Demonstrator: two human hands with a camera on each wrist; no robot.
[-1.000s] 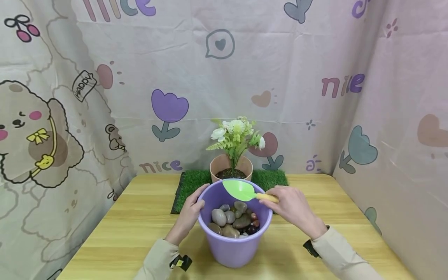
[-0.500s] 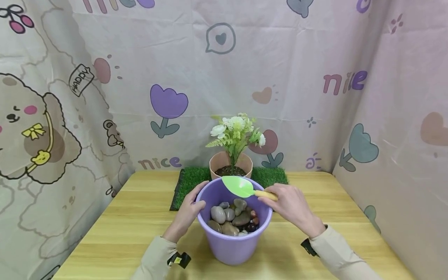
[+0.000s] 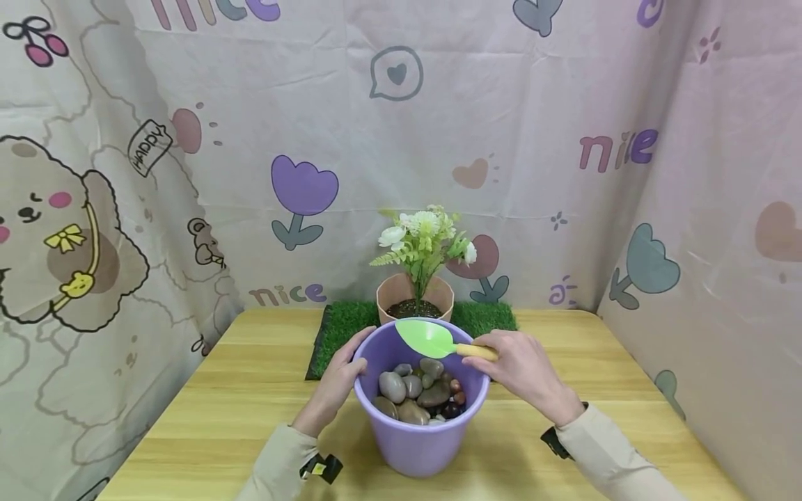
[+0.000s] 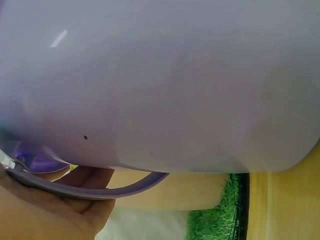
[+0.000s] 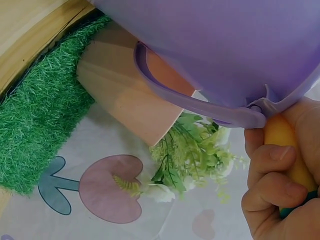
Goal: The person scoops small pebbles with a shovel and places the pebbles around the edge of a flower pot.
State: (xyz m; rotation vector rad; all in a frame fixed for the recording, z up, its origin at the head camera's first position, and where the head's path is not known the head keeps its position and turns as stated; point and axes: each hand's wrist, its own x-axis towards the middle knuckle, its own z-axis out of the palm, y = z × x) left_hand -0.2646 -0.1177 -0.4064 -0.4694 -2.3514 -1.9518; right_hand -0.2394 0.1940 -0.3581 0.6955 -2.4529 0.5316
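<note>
A purple bucket (image 3: 421, 445) stands on the table, holding several smooth stones (image 3: 413, 393) in grey, brown and dark red. My left hand (image 3: 335, 386) grips its left rim, thumb hooked over the inside and fingers along the outer wall. In the left wrist view the bucket's handle (image 4: 125, 191) hangs down across those fingers. My right hand (image 3: 523, 372) holds a small garden trowel by its yellow grip (image 5: 282, 142), fingers curled round it right beside the bucket rim. The green trowel blade (image 3: 426, 338) extends left over the bucket's far inner side and carries nothing.
Behind the bucket, a pink pot (image 3: 387, 300) with dark soil and an artificial plant (image 3: 422, 240) with white flowers stands on a green grass mat (image 3: 489, 318). Printed fabric (image 3: 388, 139) encloses the back and sides of the wooden table (image 3: 238, 410).
Both hands, the bucket and the trowel keep their places. The whole head view shifts slightly up and then back down.
</note>
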